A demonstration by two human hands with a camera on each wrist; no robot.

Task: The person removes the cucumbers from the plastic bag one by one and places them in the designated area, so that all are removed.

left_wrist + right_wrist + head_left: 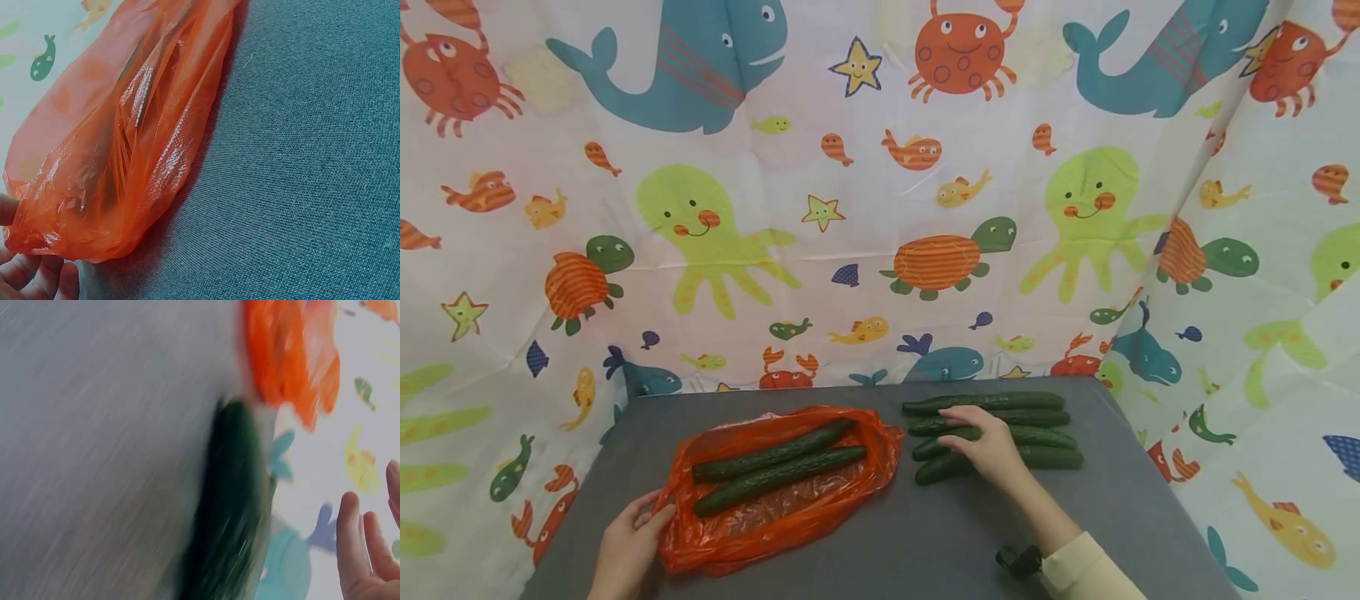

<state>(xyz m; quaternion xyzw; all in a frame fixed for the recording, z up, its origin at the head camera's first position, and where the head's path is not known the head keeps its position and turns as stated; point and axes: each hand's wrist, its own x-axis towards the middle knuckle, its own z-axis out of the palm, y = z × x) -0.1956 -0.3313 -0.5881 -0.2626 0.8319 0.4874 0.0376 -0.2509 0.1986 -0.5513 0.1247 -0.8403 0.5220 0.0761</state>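
Note:
An orange plastic bag (805, 532) lies spread on the table, its mouth turned upward, with two dark green cucumbers (782, 481) side by side inside. At the bag's left end my left hand (627, 546) pinches the thin plastic; in the left wrist view the thumb and fingers (47, 275) are on either side of the gathered edge. To the right of the bag, several cucumbers (1056, 457) lie in a stacked row. My right hand (988, 446) hovers over their left half with fingers spread, holding nothing. The right wrist view shows one cucumber (228, 506), blurred, beside the raised fingers (350, 537).
The grey tabletop (925, 550) extends in front of the bag and cucumbers. A white curtain (865, 250) printed with sea animals stands along the back and both sides. A small black device (1018, 562) sits at my right wrist.

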